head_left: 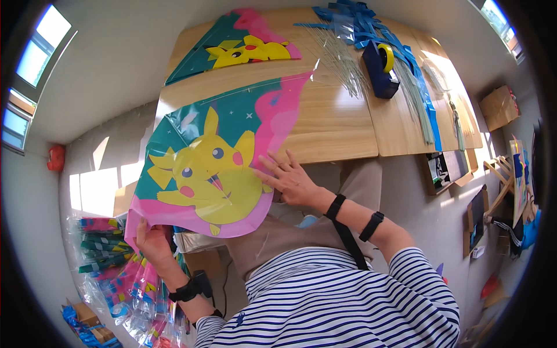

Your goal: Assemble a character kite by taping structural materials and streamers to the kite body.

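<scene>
A thin, glossy kite point(203, 168), green and pink with a big yellow cartoon figure, slopes from the wooden table point(336, 130) down over its near edge toward my lap. Its lower left corner is pinched in my left hand point(154, 242), the fingers partly behind the sheet. My right hand point(293, 181) rests on the kite's right edge with fingers spread, gripping nothing. Farther back on the table lies a second kite point(238, 52) of the same pattern.
Toward the table's right stand a dark blue tape dispenser point(380, 72) with yellow tape, thin pale rods point(342, 58) and blue ribbon strips point(371, 23). Several plastic-wrapped kites point(125, 261) are piled at my left. An open carton point(444, 171) is below the table's right side.
</scene>
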`<state>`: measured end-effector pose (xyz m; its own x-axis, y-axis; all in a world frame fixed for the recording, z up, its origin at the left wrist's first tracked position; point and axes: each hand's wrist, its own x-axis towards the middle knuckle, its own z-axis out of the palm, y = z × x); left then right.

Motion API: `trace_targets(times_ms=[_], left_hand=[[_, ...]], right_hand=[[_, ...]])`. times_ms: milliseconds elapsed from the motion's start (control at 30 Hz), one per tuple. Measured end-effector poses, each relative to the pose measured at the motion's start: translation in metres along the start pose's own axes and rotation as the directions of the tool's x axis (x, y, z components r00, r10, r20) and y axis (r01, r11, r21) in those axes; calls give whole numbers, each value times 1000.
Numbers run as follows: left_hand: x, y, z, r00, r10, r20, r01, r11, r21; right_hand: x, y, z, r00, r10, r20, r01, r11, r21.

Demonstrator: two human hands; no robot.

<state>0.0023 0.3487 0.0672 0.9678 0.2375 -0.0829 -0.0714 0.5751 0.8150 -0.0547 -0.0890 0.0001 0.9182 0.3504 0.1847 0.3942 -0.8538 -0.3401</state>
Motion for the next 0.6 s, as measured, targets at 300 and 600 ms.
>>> trace_targets(times_ms=[300, 600], left_hand=[[57, 114, 160, 948, 83, 308, -110, 991, 72], [153, 6, 436, 757, 132, 640, -327, 924, 197]], right_hand=[[78, -56, 34, 986, 52, -160, 41, 849, 526], [114, -73, 2, 918, 371, -140, 95, 136, 986]])
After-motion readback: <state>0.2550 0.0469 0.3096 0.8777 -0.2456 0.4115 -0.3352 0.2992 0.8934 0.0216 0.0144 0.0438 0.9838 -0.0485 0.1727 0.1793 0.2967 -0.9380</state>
